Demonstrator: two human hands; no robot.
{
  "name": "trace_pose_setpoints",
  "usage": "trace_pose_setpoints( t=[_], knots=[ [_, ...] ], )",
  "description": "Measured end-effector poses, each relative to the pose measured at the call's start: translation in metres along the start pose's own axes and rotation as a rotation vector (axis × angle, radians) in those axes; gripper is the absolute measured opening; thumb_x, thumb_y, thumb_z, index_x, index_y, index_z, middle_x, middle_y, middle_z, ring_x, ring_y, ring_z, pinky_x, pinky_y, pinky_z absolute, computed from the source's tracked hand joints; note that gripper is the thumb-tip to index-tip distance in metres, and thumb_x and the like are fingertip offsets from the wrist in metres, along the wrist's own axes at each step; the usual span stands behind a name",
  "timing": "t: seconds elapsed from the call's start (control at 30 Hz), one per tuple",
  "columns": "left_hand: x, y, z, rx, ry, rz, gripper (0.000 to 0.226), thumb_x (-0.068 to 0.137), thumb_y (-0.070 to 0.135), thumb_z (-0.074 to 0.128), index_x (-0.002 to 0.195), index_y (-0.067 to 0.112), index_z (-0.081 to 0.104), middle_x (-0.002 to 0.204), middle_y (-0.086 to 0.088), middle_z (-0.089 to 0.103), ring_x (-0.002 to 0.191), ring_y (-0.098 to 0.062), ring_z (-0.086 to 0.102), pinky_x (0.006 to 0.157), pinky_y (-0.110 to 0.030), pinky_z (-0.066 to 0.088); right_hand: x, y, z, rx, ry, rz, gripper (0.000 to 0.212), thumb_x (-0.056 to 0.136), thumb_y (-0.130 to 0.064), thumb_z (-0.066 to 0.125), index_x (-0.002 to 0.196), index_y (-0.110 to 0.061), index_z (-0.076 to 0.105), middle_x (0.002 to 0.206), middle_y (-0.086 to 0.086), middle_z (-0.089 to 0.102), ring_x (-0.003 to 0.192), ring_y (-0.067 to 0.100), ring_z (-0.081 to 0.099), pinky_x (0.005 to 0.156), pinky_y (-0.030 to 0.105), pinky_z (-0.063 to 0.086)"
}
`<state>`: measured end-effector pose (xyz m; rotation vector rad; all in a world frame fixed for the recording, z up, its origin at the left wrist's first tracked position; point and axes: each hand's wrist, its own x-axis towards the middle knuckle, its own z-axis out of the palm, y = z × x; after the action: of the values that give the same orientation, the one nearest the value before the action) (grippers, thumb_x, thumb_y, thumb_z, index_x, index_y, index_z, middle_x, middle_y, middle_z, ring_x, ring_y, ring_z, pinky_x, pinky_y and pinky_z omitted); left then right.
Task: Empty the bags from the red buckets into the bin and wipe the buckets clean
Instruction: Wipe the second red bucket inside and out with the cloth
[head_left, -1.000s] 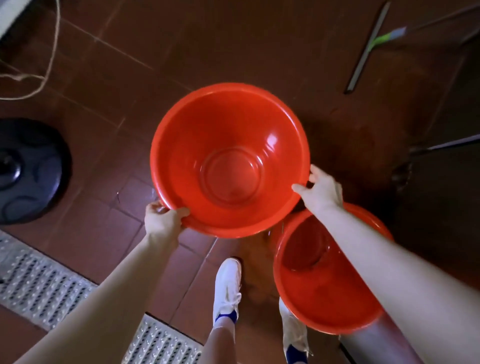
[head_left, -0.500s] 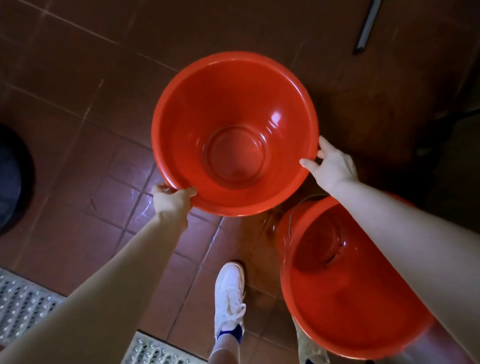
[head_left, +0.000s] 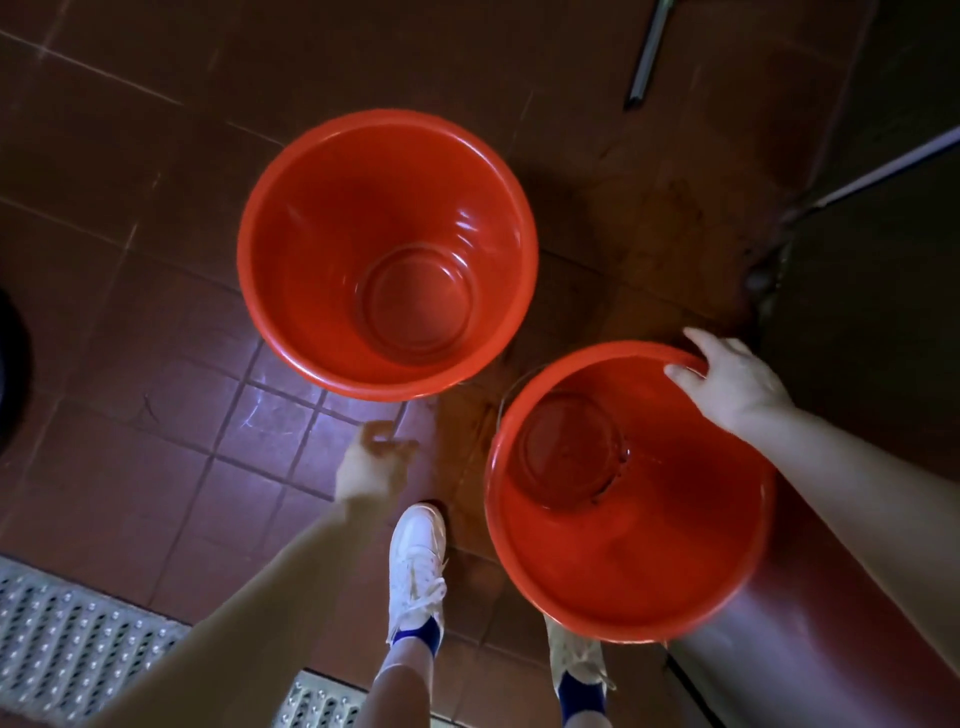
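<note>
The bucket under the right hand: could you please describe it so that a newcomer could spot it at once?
Against the brown tiled floor you see two red buckets. Look for the nearer bucket, right of the white shoe. Unlike the farther bucket, which no hand touches, the right hand holds its rim.

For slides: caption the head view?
Right hand grips rim of near red bucket; left hand free beside far red bucket on tiled floor.

No readable text, labels or numbers anywhere.
</note>
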<state>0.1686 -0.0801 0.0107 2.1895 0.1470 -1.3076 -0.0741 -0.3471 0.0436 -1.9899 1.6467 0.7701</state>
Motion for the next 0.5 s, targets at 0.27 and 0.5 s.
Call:
trace_pose_setpoints(
  t=[0.27,0.5],
  knots=[
    [-0.052,-0.054,0.087,0.314,-0.144,0.060,0.034,0.083,0.023,0.062,0.111,0.034,0.045,0.084,0.004,0.068,0.073,-0.020,0.067,0.070,-0.040,0.059,-0.023,0.072,0.040,0.109,-0.042,0.170,0.070,0.095,-0.040,0.052,0.150,-0.043,0.009,0.149,0.011,0.032,0.124,0.041,0.047,0.091,0.051,0.047],
    [-0.063,-0.069,0.086,0.315,-0.081,0.101,0.060,0.085,0.006,0.054,0.123,0.050,0.039,0.090,-0.005,0.068,0.081,-0.032,0.069,0.074,-0.049,0.059,-0.036,0.103,0.043,0.435,-0.123,0.269,0.066,0.090,-0.025,0.063,0.147,-0.034,0.030,0.136,0.012,0.051,0.117,0.037,0.055,0.098,0.049,0.046]
  ],
)
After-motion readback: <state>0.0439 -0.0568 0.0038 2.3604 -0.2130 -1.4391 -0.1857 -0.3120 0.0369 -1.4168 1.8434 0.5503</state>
